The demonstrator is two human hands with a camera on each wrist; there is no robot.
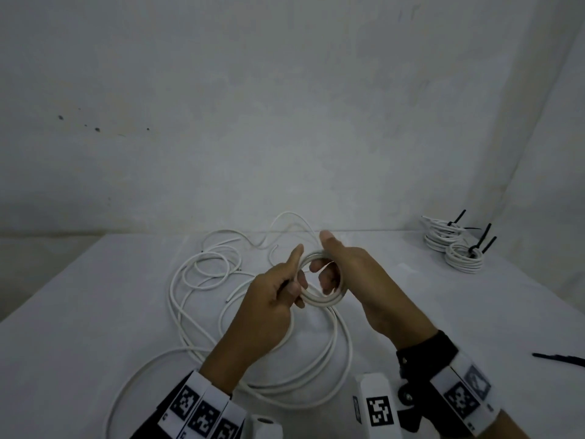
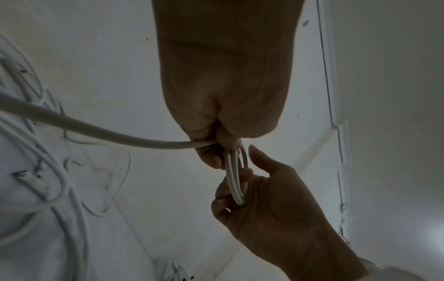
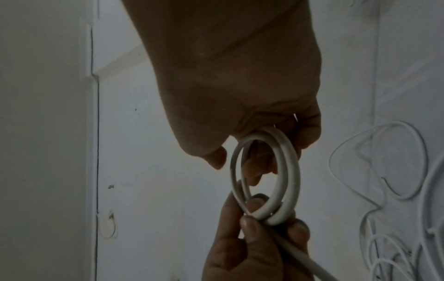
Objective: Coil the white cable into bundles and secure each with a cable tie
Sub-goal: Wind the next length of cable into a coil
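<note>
White tabletop (image 1: 95, 312) below, your left hand (image 1: 269, 312) pinches the small coil (image 1: 319, 296) at frame centre — right hand (image 1: 364, 280) grips its far side. Keep turns stacked, feed the loose cable (image 1: 190, 280) evenly — don't let them spring.

We face a plain whitish wall (image 1: 285, 106), stained with a few dark specks toward its left. A second wall (image 1: 550, 122) meets it at the right, forming a corner. Below runs a white worktop (image 1: 79, 327), its far edge against the wall. Light is dim and even.
</note>
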